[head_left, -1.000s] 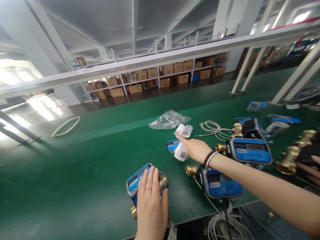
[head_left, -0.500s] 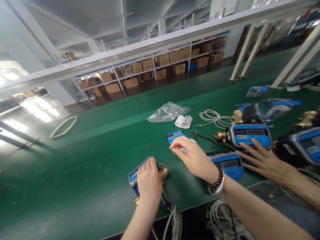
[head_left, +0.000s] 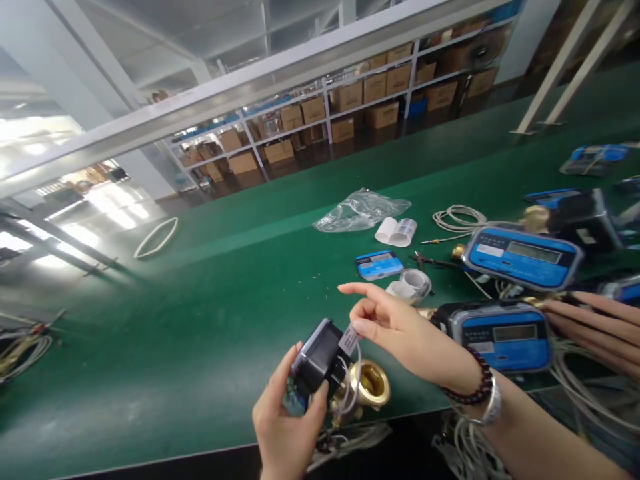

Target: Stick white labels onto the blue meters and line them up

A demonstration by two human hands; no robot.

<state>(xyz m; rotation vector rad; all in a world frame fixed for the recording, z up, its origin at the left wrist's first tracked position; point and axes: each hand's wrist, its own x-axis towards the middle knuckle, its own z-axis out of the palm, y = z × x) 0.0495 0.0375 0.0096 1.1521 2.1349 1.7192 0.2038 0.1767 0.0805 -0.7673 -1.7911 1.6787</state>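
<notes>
Black plastic forms the casing of the tilted meter (head_left: 316, 363), which is at the near side of the green table (head_left: 200, 340), close to the front edge (head_left: 200, 453); whether it rests on the surface or is held slightly above, one cannot tell. The left hand (head_left: 285, 417) grasps this casing, with the fingers on its far side and the thumb on the near one. The right hand (head_left: 395, 333) pinches a small printed label (head_left: 349, 339) by its upper end, the forefinger pointing freely away. The label's lower end is at the rim of the casing, but contact is not sure to see.

For good handling, it seems wise that the left hand holds the casing quite firmly, because the brass pipe end (head_left: 373, 385) looks heavy and may turn it. The label should probably be flat and straight, gripped only at its end, and away from the thin cable (head_left: 356, 387), which loops just beside it and could catch.

The widest room for moving lies to the left. On the right, the label roll (head_left: 415, 283), the pliers (head_left: 433, 262) and a second meter (head_left: 505, 337) are near the right hand, and beyond them is a co-worker's hand (head_left: 595, 327), so movement there asks for care.
</notes>
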